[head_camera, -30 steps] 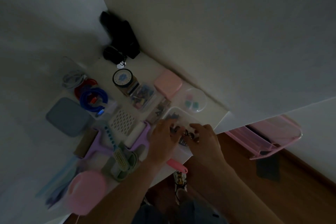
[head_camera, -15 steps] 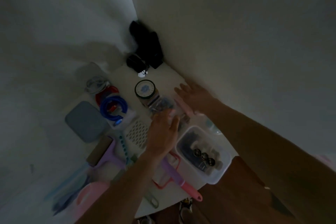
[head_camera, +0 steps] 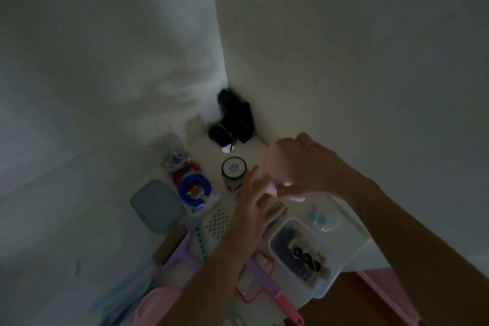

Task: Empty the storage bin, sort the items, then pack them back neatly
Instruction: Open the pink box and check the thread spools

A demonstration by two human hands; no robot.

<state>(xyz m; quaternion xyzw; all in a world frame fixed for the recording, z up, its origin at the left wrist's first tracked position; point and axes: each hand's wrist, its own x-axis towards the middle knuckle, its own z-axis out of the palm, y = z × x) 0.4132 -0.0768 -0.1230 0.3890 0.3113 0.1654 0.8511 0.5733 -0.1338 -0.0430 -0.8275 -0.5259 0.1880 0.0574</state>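
Note:
My right hand grips a pale pink box and holds it tilted above the white table. My left hand reaches up beneath it with fingers extended, its fingertips at the box's lower corner. Sorted items lie spread on the table: a clear tub of small dark pieces, a round-lidded jar, a coiled blue cable, and red and white cables. The light is dim, so small details are hard to make out.
A grey-blue square lid, a white mesh piece, a purple tool and a pink brush lie near the front. Black gear fills the wall corner. A clear dome holds teal bits. A pink bin edge stands on the floor.
Both hands left the clear tub. My right hand reached to the pink box by the wall and lifted it; my left hand moved up under it.

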